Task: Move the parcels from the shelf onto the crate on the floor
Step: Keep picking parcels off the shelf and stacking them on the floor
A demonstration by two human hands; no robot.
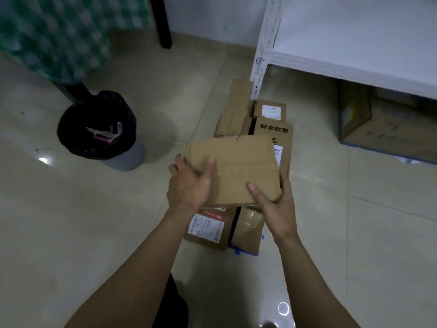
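left hand point(189, 183) is gripping the left edge and right hand point(276, 204) the near right corner of one cardboard parcel point(234, 169), both clamping it. the parcel is hovering over the blue crate point(237, 251) and its stacked parcels point(272, 136), on the floor by the white shelf point(354, 55). step in hand: placing. the next move is likely calling for a level seat on the uneven pile.

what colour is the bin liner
The bin liner is black, shown best in the head view.
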